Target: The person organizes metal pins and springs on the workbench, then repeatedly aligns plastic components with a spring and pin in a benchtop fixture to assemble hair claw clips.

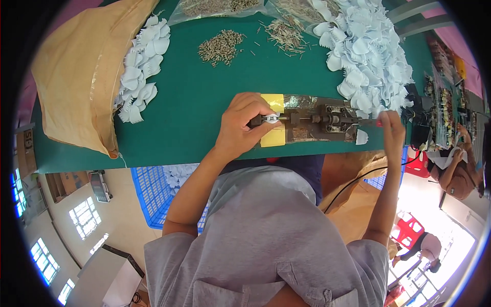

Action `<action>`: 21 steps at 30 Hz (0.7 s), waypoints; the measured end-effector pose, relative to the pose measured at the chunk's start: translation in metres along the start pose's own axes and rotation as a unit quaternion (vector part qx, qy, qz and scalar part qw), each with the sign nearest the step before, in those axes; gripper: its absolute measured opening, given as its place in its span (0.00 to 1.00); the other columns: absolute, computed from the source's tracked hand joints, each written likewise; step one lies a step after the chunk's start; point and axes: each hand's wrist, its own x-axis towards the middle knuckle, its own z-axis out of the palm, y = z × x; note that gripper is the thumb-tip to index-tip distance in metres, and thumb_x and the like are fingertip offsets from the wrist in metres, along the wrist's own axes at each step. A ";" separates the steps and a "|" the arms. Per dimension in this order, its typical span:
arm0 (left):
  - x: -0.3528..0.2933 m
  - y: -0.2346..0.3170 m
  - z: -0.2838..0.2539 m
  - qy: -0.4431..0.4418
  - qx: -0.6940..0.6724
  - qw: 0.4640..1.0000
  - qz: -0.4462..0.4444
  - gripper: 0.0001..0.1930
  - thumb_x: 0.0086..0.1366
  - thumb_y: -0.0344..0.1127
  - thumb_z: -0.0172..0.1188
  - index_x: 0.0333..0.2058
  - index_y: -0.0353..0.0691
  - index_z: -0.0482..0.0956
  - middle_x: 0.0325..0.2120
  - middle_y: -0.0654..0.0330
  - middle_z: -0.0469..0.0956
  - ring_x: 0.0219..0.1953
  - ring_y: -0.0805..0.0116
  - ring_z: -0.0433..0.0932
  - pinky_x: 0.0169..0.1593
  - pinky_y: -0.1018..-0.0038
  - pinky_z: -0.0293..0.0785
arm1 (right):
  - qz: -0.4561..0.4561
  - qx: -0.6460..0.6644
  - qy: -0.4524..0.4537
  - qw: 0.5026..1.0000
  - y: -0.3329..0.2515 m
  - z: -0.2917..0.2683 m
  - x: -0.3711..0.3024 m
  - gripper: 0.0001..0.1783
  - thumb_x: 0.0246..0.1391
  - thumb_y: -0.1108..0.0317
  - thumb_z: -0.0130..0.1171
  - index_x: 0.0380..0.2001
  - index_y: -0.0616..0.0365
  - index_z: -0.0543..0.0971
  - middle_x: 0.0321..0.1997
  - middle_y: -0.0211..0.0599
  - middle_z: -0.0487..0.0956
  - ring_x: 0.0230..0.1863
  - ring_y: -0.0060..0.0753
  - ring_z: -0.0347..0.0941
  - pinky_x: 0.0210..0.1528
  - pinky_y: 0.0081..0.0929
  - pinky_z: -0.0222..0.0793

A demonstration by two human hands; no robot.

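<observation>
My left hand (244, 123) pinches a small white plastic piece (271, 118) between thumb and fingers at the left end of a metal push clamp (327, 120). The clamp is fixed on a dark board with yellow pads (272, 137) at its left end. My right hand (393, 128) is closed around the clamp's lever at the right, where a bit of its red end (379, 123) shows. A single pale toothed plastic piece (362, 136) lies just below the lever. Exactly how the pinched piece sits against the clamp's tip is too small to tell.
Pale toothed plastic pieces heap at the right (365, 51) and spill from a brown sack (82, 77) at the left. Small metal parts (221, 47) and thin pins (287, 37) lie in piles on the green table (179, 117). A blue crate (151, 197) stands below its edge.
</observation>
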 end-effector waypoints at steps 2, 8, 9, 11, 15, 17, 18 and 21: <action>0.000 0.001 0.001 -0.002 0.005 1.000 -0.001 0.12 0.53 0.23 0.77 0.33 0.35 0.82 0.35 0.58 0.82 0.42 0.62 0.79 0.51 0.67 0.74 | -0.002 0.235 0.027 0.972 -0.012 -0.005 0.009 0.21 0.74 0.62 0.48 0.25 0.63 0.75 0.31 0.33 0.74 0.38 0.27 0.70 0.49 0.29 0.65; -0.001 0.004 0.005 0.013 -0.029 0.999 -0.030 0.12 0.53 0.25 0.77 0.32 0.38 0.81 0.32 0.60 0.82 0.39 0.63 0.79 0.49 0.69 0.72 | -0.106 0.393 0.059 0.912 -0.075 0.023 0.021 0.29 0.79 0.58 0.40 0.19 0.57 0.67 0.19 0.34 0.68 0.22 0.28 0.64 0.28 0.26 0.61; -0.001 0.004 0.005 0.011 -0.037 0.998 -0.043 0.11 0.53 0.24 0.76 0.33 0.38 0.82 0.32 0.61 0.82 0.40 0.64 0.79 0.49 0.69 0.72 | -0.104 0.451 0.008 0.887 -0.070 0.020 0.022 0.30 0.79 0.57 0.39 0.18 0.55 0.65 0.17 0.31 0.64 0.19 0.25 0.58 0.24 0.25 0.56; -0.003 0.002 0.003 -0.001 -0.030 0.999 -0.033 0.12 0.53 0.22 0.76 0.33 0.35 0.82 0.34 0.58 0.82 0.41 0.63 0.79 0.49 0.69 0.74 | -0.076 0.562 -0.042 0.822 -0.070 0.018 0.021 0.31 0.80 0.54 0.36 0.16 0.49 0.59 0.13 0.22 0.52 0.15 0.20 0.46 0.19 0.24 0.47; 0.002 0.002 0.006 -0.010 -0.024 0.999 -0.019 0.11 0.53 0.19 0.75 0.34 0.33 0.82 0.37 0.55 0.82 0.43 0.62 0.80 0.49 0.70 0.76 | -0.048 0.729 -0.056 0.681 -0.050 0.019 0.022 0.31 0.79 0.53 0.38 0.16 0.45 0.58 0.11 0.19 0.50 0.13 0.19 0.43 0.17 0.24 0.44; 0.006 0.001 0.006 -0.009 -0.022 1.000 -0.018 0.11 0.53 0.19 0.75 0.34 0.33 0.82 0.37 0.55 0.82 0.43 0.63 0.80 0.49 0.70 0.76 | -0.050 0.405 0.093 0.908 -0.089 0.045 0.008 0.30 0.76 0.52 0.47 0.17 0.50 0.66 0.13 0.17 0.58 0.16 0.14 0.50 0.20 0.20 0.44; 0.000 0.001 0.002 -0.006 -0.022 0.999 -0.022 0.11 0.53 0.19 0.75 0.34 0.33 0.83 0.36 0.55 0.82 0.43 0.63 0.80 0.48 0.70 0.76 | -0.058 0.181 0.112 0.975 -0.141 0.056 0.002 0.27 0.73 0.56 0.56 0.17 0.53 0.69 0.15 0.16 0.60 0.19 0.12 0.53 0.22 0.19 0.44; -0.005 -0.003 0.004 0.020 -0.047 0.998 -0.042 0.12 0.52 0.24 0.77 0.33 0.36 0.83 0.34 0.60 0.81 0.41 0.64 0.79 0.46 0.70 0.74 | 0.002 0.395 0.053 0.917 -0.132 0.054 0.009 0.29 0.72 0.60 0.57 0.15 0.48 0.62 0.15 0.15 0.56 0.18 0.12 0.50 0.21 0.21 0.42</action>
